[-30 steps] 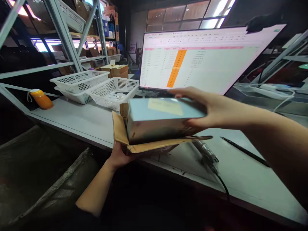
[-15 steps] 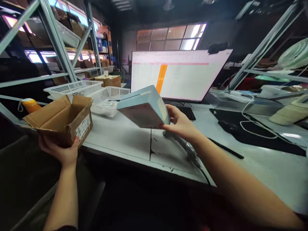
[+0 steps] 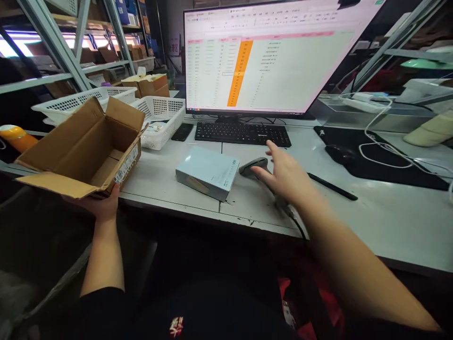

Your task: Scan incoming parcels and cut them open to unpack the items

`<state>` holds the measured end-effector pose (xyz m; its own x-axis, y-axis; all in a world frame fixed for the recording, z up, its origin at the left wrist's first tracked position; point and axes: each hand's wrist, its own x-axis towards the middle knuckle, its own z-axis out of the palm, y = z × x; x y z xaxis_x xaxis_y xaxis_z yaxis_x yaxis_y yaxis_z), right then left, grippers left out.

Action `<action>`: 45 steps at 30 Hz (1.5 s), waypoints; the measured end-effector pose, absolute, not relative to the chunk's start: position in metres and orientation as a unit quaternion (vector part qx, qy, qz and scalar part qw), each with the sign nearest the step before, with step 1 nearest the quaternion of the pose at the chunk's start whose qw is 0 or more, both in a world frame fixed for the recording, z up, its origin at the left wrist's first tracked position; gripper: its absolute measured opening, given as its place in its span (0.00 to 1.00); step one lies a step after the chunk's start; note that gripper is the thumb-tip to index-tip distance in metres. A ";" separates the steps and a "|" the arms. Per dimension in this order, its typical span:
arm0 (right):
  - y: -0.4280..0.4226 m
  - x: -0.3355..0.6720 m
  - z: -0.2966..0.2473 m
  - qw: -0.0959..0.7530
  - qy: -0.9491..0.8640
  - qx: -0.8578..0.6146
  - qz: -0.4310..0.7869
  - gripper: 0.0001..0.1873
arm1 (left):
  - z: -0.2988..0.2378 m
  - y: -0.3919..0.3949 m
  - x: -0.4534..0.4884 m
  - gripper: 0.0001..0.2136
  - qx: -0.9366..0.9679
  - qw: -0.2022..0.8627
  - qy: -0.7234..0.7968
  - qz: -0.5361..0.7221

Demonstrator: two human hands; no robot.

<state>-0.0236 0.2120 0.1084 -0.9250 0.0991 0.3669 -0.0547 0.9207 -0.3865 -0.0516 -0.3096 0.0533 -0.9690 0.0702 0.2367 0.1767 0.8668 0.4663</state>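
Note:
My left hand (image 3: 101,204) holds an open brown cardboard box (image 3: 67,156) from below, at the table's left front edge. Its flaps stand apart, and a white label shows on its right side. On the white table lies a light blue box (image 3: 208,171), flat and untouched by either hand. Over a grey handheld barcode scanner (image 3: 260,165) hovers my right hand (image 3: 288,174), thumb and fingers apart, holding nothing. The hand hides part of the scanner; whether they touch I cannot tell.
A monitor (image 3: 269,66) showing a spreadsheet stands behind a black keyboard (image 3: 244,133). White baskets (image 3: 164,120) and a phone (image 3: 182,132) are at left. To the right lie a black pen-like stick (image 3: 332,186), a mouse (image 3: 340,153) on a dark mat, and a white cable (image 3: 389,159).
My right hand has let go of the light blue box, which now lies on the table, and has shifted right over the scanner. My left hand still holds the cardboard box. The view has tilted down.

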 end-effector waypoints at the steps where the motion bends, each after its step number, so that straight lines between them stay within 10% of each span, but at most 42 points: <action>1: 0.228 -0.029 0.109 0.135 -0.958 -0.061 0.244 0.46 | 0.047 -0.307 -0.054 0.47 -0.008 0.158 -0.954 -0.256; 7: 0.248 -0.035 0.096 -0.075 -0.842 -0.137 0.516 0.31 | 0.015 -0.294 -0.097 0.50 0.044 0.430 -0.868 -0.243; 14: 0.251 -0.028 0.143 -0.094 -0.873 -0.129 0.461 0.21 | -0.005 -0.291 -0.109 0.55 0.025 0.541 -0.787 -0.297; 19: 0.237 -0.018 0.195 -0.066 -0.884 -0.090 0.455 0.19 | -0.019 -0.262 -0.081 0.31 -0.048 0.621 -0.744 -0.244; 25: 0.221 -0.002 0.218 -0.072 -0.913 -0.043 0.399 0.20 | -0.005 -0.219 -0.074 0.09 -0.198 0.548 -0.762 -0.283; 45: 0.304 -0.082 0.099 -0.011 -0.942 -0.154 0.299 0.31 | 0.014 -0.169 -0.082 0.11 -0.230 0.324 -0.833 -0.386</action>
